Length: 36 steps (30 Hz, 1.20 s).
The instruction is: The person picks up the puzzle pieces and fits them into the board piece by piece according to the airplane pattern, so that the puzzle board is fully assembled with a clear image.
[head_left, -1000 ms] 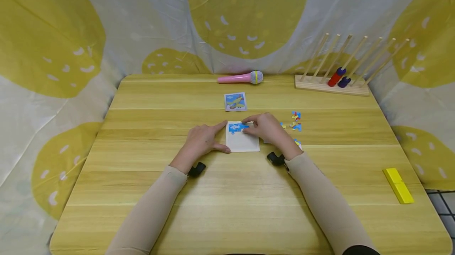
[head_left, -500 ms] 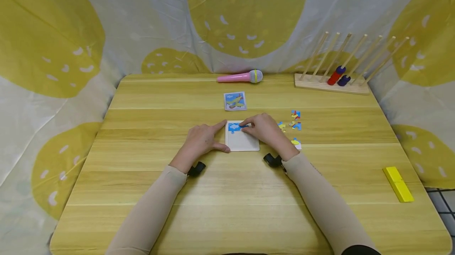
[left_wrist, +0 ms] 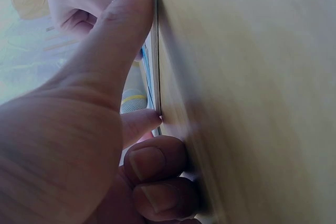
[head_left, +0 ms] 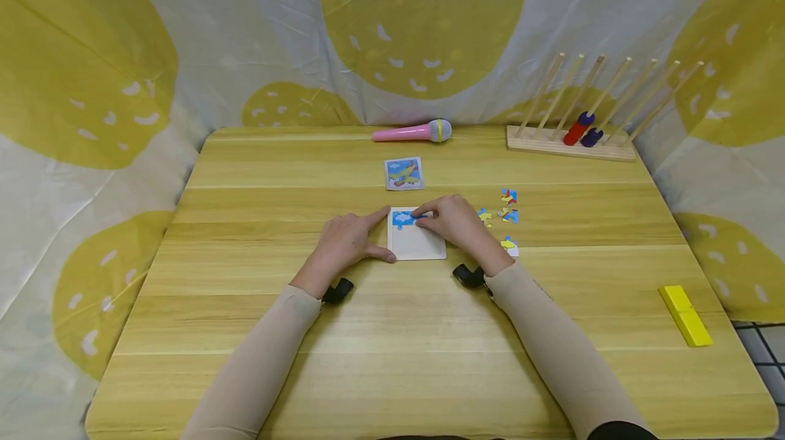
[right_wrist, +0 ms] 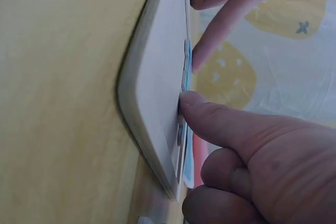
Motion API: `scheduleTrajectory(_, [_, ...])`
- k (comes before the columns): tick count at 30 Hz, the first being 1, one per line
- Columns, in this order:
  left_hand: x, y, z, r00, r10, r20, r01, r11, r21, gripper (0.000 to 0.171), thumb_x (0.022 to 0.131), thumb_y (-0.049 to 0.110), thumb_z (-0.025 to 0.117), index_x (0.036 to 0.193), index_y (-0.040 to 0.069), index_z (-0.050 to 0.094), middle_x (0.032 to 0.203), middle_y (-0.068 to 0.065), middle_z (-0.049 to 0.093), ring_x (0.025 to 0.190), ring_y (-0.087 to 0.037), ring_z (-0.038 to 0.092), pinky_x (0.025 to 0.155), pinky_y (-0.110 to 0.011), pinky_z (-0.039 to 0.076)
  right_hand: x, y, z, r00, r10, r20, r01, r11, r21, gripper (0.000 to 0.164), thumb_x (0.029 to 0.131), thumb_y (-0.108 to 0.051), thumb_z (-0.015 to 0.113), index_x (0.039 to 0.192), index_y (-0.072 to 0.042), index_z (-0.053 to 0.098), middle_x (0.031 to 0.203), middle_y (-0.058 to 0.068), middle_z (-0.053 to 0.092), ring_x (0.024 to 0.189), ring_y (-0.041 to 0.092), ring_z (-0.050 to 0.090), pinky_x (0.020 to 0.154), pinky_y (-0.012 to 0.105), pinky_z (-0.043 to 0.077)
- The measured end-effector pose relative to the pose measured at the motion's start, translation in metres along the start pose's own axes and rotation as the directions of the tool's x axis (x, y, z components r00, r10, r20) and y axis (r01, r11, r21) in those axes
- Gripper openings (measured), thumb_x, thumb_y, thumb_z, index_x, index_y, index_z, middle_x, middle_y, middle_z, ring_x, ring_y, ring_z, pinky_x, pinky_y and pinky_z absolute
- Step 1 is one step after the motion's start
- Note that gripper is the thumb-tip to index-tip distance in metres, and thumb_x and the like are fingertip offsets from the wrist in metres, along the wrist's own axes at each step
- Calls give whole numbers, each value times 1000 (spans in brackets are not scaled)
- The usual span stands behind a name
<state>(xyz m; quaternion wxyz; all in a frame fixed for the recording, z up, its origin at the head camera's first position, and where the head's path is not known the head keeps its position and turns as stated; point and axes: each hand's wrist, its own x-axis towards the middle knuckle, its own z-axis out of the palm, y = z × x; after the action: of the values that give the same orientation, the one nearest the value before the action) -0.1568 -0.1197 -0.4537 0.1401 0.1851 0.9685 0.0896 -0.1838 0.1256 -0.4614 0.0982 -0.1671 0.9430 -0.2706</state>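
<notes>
Seating a piece along the tray's far edge

The tray (head_left: pixel 420 247) lies flat on the desk (head_left: pixel 392 338), a blue section (head_left: pixel 401 218) occupying its far left corner. The left hand (head_left: pixel 348 238) is spread wide, the thumb at the near left corner and the forefinger at the far left one, bracing that side. The right hand (head_left: pixel 456 223) is narrow, thumb and forefinger pinching a blue piece (head_left: pixel 420 216) just beside the section; the fingertips hide how far the two interlock. Good practice probably calls for lining up tab and socket before pressing, then pushing straight down with light force, since a sideways shove could lift the neighbouring section. The left brace is best kept firm. Loose pieces (head_left: pixel 509 215) lie right of the right hand; the picture card (head_left: pixel 403 174), beyond the tray, serves as a reference.
</notes>
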Motion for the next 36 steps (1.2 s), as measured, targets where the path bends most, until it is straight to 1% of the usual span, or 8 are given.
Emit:
scheduleTrajectory(4, [-1,0,0,1000,7,-6,-7,1000,3,109,72,79,78,164,32,43,64,-4,55,60,-17,36,56,-32,31,0,1,0,1000,5,3,-5,1000,14,22,99,-34,77,119,-27,84,63,-1,58,58,12,45,58,29,35])
scheduleTrajectory(7, [-1,0,-1,1000,3,-4,-3,1000,2,109,72,79,78,164,31,43,64,-3,52,60,-17,35,56,-32,30,-1,9,-4,1000,19,4,-19,996,87,25,99,-36,77,121,-27,83,64,-2,57,56,12,44,56,28,35])
scheduleTrajectory(9, [-1,1,-1,1000,-2,0,2,1000,-4,109,72,79,78,164,32,43,63,-2,49,60,-17,34,57,-32,29,-3,19,-15,999,41,2,-41,986,163,28,99,-36,77,124,-25,81,62,-2,53,53,12,40,54,28,34])
scheduleTrajectory(14, [-2,3,-2,1000,-13,6,13,1000,-19,110,71,78,80,164,33,43,63,1,40,62,-16,30,57,-32,26,-17,67,-62,986,160,-49,-134,932,337,37,98,-32,78,133,-18,76,57,-8,38,51,10,31,50,27,30])
scheduleTrajectory(19, [-1,2,-2,1000,-18,9,18,1000,-22,110,71,78,80,164,33,42,63,1,41,62,-17,31,58,-32,27,-36,119,-93,950,304,-74,-238,855,461,49,96,-36,81,140,-18,71,53,-11,35,47,9,27,46,29,26])
scheduleTrajectory(24, [-2,1,-1,1000,-18,5,19,1000,-22,110,71,78,80,164,33,42,63,0,43,62,-17,32,58,-33,28,-45,150,-96,929,369,-16,-318,820,476,59,92,-47,82,145,-24,68,53,-13,38,49,9,28,48,30,27])
scheduleTrajectory(27, [-2,1,-1,1000,-14,2,14,1000,-22,110,71,78,80,164,33,43,62,0,43,62,-17,32,57,-33,27,-46,160,-93,924,382,8,-343,819,461,60,91,-49,83,144,-24,68,53,-12,40,49,10,30,49,30,29])
scheduleTrajectory(36, [-3,1,-2,1000,-7,-8,7,1000,-19,109,71,78,80,163,34,44,63,-1,45,62,-17,32,57,-33,27,-50,164,-92,913,406,36,-384,826,414,64,86,-51,87,142,-24,70,55,-12,40,54,10,29,58,37,29])
